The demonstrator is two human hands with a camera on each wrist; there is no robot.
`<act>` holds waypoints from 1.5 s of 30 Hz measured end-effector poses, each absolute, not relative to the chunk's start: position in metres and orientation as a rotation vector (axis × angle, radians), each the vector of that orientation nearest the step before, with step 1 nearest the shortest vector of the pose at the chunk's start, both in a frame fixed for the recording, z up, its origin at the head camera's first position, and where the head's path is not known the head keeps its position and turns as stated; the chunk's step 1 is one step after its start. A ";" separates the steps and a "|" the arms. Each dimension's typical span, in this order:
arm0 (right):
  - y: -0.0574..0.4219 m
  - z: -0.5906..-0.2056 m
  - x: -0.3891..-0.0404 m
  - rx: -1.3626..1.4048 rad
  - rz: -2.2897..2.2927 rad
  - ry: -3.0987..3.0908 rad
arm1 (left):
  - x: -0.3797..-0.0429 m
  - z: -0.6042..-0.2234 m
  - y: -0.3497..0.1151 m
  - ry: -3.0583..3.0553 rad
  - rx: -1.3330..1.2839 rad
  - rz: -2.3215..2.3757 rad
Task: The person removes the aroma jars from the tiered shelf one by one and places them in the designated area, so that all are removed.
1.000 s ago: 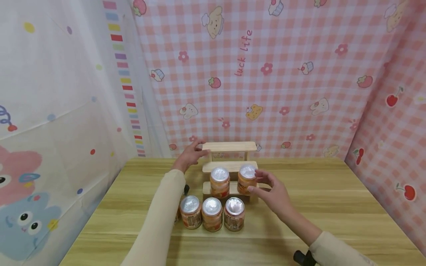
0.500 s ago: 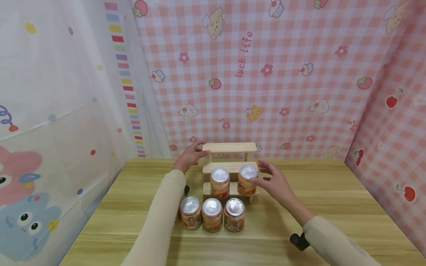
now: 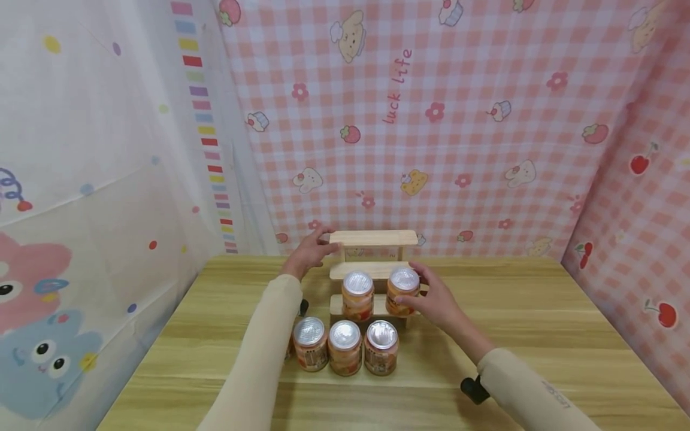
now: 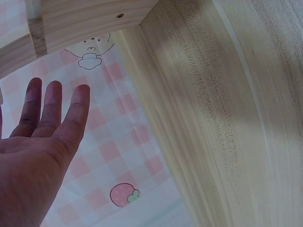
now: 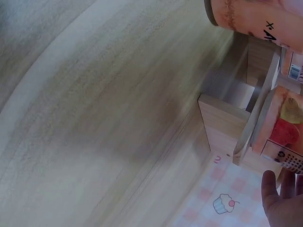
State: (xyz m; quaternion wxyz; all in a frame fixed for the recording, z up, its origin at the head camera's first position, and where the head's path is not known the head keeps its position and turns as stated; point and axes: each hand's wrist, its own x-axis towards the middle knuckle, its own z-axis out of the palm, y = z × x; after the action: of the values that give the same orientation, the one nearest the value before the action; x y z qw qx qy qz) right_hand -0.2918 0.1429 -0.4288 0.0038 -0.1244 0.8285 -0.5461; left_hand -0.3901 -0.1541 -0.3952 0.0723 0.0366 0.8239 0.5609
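In the head view my left hand grips the left end of the top board of a small stepped wooden shelf, thumb in front; three of its fingers stand straight beside the wood in the left wrist view. On the lowest step stand two fruit cans with silver lids. My right hand holds the right-hand can between thumb and fingers. To its left is the other can. The right wrist view has fingers against a fruit-printed can.
A row of similar cans stands on the wooden table before the shelf. One more can is mostly hidden by the left sleeve. A pink checked cloth hangs behind.
My right hand has shifted around the right-hand can, its thumb now across the front and its fingers behind. The left hand has stayed at the shelf.
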 end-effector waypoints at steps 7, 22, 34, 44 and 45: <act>0.141 -0.431 -0.290 -0.360 -1.703 2.621 | -0.389 -0.394 -0.153 2.479 0.106 1.671; 0.143 -0.433 -0.289 -0.308 -1.691 2.671 | -0.390 -0.397 -0.153 2.467 0.114 1.708; 0.149 -0.427 -0.279 -0.325 -1.706 2.658 | -0.389 -0.395 -0.153 2.461 0.100 1.708; 0.157 -0.421 -0.270 -0.394 -1.710 2.671 | -0.390 -0.393 -0.153 2.462 0.075 1.687; 0.158 -0.421 -0.269 -0.401 -1.711 2.671 | -0.390 -0.393 -0.153 2.460 0.079 1.689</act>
State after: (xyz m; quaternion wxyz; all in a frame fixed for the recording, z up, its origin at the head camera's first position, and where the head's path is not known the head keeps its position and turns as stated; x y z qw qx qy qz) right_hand -0.2689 0.1584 -0.4208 -0.0280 -0.1253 0.8351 -0.5349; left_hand -0.3896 -0.1532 -0.3928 0.0781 0.0264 0.8216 0.5640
